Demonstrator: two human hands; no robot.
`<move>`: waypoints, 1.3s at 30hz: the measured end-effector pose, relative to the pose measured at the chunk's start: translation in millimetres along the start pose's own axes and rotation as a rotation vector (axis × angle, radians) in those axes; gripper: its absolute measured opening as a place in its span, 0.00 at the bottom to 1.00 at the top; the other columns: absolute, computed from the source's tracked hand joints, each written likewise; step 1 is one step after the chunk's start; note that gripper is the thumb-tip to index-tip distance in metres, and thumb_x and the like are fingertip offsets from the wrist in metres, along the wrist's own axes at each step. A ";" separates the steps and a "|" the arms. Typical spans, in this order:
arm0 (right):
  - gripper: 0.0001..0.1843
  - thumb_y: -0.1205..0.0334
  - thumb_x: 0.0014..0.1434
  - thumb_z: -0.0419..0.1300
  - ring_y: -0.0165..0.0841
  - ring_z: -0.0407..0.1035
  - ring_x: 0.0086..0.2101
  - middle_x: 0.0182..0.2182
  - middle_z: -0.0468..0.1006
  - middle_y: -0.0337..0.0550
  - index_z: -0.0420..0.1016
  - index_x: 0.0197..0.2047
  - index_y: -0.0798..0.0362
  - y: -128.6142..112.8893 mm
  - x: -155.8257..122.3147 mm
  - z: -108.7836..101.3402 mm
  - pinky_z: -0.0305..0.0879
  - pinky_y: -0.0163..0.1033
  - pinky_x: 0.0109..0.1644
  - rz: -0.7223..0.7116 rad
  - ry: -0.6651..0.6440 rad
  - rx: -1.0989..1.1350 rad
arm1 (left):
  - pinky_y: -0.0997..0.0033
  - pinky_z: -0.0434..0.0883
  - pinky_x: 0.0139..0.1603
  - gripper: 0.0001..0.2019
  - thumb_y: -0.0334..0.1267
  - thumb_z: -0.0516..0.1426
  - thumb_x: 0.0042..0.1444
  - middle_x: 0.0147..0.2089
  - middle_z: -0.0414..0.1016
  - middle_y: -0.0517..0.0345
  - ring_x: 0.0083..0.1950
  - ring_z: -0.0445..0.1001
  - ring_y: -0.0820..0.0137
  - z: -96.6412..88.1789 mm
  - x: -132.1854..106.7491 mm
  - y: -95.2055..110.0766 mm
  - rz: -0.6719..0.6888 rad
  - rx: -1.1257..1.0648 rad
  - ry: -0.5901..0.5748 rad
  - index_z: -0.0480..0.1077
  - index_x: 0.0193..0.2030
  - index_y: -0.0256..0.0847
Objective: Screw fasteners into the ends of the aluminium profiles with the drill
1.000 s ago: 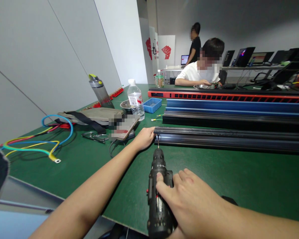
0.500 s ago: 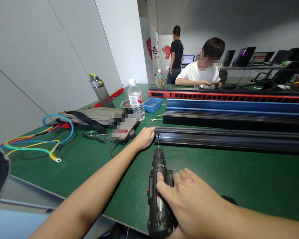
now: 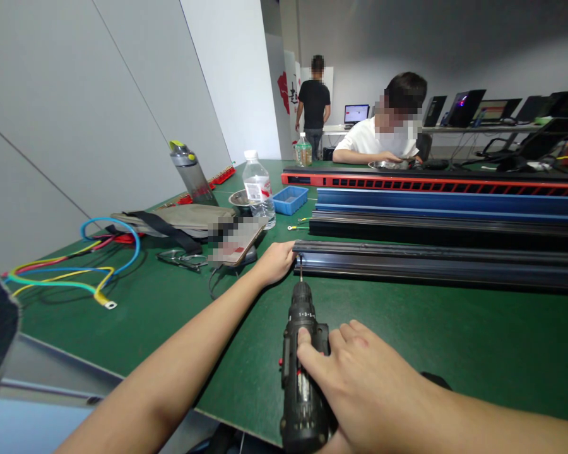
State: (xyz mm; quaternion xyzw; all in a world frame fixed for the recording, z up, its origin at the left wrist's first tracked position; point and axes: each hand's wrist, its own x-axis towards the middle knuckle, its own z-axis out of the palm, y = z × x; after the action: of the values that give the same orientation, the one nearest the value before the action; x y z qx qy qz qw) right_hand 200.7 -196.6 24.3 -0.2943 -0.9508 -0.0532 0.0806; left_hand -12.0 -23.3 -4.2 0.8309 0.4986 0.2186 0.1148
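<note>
My right hand (image 3: pixel 350 372) is wrapped round a black cordless drill (image 3: pixel 303 372), its thumb lying along the drill's side. The long bit (image 3: pixel 301 268) points away from me, its tip at the left end of a long black metal profile (image 3: pixel 430 271). At that same end my left hand (image 3: pixel 278 260) grips the profile, its fingertips partly hidden behind the edge. Whether the bit sits in a screw or a hole is too small to tell.
Behind lie another black profile (image 3: pixel 445 230), a blue one (image 3: pixel 430 202) and a red slotted rail (image 3: pixel 407 181). To the left are a water bottle (image 3: pixel 259 189), a blue tray (image 3: pixel 291 199), a phone (image 3: pixel 239 243), glasses (image 3: pixel 182 260) and coloured cables (image 3: pixel 76 277). A person in white (image 3: pixel 378 135) sits opposite.
Both my hands, the drill and the profile look the same as before. In the background, the standing person in black has moved left and turned away.
</note>
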 end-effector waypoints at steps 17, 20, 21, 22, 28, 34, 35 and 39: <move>0.60 0.15 0.45 0.36 0.44 0.70 0.25 0.26 0.74 0.50 0.64 0.59 0.60 -0.7 -0.1 2.4 0.62 0.47 0.35 -0.005 0.026 0.006 | 0.67 0.70 0.47 0.19 0.36 0.44 0.62 0.44 0.81 0.50 0.46 0.78 0.61 -0.7 -0.5 0.6 -0.011 0.003 -0.008 0.76 0.44 0.38; 0.60 0.15 0.46 0.37 0.44 0.70 0.26 0.27 0.74 0.50 0.63 0.59 0.59 -0.5 0.8 1.7 0.62 0.46 0.34 -0.004 0.013 0.001 | 0.67 0.71 0.47 0.19 0.36 0.44 0.62 0.44 0.81 0.50 0.45 0.78 0.61 -1.2 -0.7 1.7 -0.016 0.003 -0.007 0.76 0.44 0.38; 0.59 0.16 0.47 0.38 0.44 0.70 0.26 0.27 0.75 0.51 0.63 0.60 0.59 -0.4 1.0 1.3 0.62 0.46 0.34 -0.003 0.007 -0.001 | 0.67 0.71 0.47 0.19 0.35 0.44 0.62 0.44 0.81 0.50 0.45 0.78 0.61 -1.3 -0.7 1.9 -0.017 0.003 -0.006 0.76 0.44 0.38; 0.59 0.16 0.47 0.38 0.44 0.71 0.26 0.27 0.75 0.51 0.63 0.60 0.59 -0.4 1.1 0.8 0.63 0.46 0.34 -0.003 0.002 -0.001 | 0.67 0.71 0.47 0.19 0.35 0.45 0.62 0.43 0.81 0.50 0.45 0.78 0.61 -1.3 -0.7 2.0 -0.018 0.002 -0.006 0.76 0.44 0.38; 0.58 0.17 0.46 0.47 0.45 0.71 0.27 0.28 0.75 0.51 0.61 0.61 0.60 -0.4 0.6 -2.9 0.63 0.46 0.34 -0.007 -0.039 -0.006 | 0.68 0.70 0.47 0.19 0.35 0.45 0.62 0.44 0.81 0.51 0.45 0.78 0.62 -0.4 -0.4 0.9 -0.011 -0.003 -0.001 0.76 0.45 0.39; 0.59 0.16 0.47 0.40 0.45 0.70 0.26 0.27 0.75 0.51 0.63 0.60 0.60 -0.9 0.2 -2.0 0.63 0.48 0.34 -0.008 0.000 0.005 | 0.69 0.71 0.46 0.18 0.35 0.45 0.62 0.44 0.81 0.52 0.44 0.78 0.63 0.8 -0.1 -0.5 -0.005 0.007 0.005 0.76 0.45 0.39; 0.58 0.16 0.47 0.40 0.45 0.70 0.26 0.27 0.75 0.51 0.63 0.60 0.60 -0.9 0.0 -1.8 0.63 0.47 0.34 -0.008 0.000 0.002 | 0.69 0.71 0.46 0.18 0.35 0.45 0.62 0.44 0.81 0.52 0.44 0.78 0.63 0.8 -0.1 -0.7 -0.005 0.007 0.003 0.76 0.45 0.39; 0.59 0.16 0.47 0.40 0.44 0.70 0.26 0.27 0.75 0.51 0.63 0.60 0.60 -0.5 0.1 -1.0 0.63 0.46 0.34 -0.004 0.004 -0.013 | 0.69 0.71 0.46 0.18 0.35 0.45 0.62 0.43 0.81 0.51 0.45 0.78 0.63 1.0 0.2 -1.3 -0.003 0.008 0.004 0.76 0.43 0.39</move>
State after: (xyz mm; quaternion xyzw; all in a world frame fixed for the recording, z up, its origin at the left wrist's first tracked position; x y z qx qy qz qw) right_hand 200.4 -197.1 25.3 -0.2930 -0.9508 -0.0603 0.0803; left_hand -12.5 -22.5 -5.6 0.8302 0.5009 0.2182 0.1108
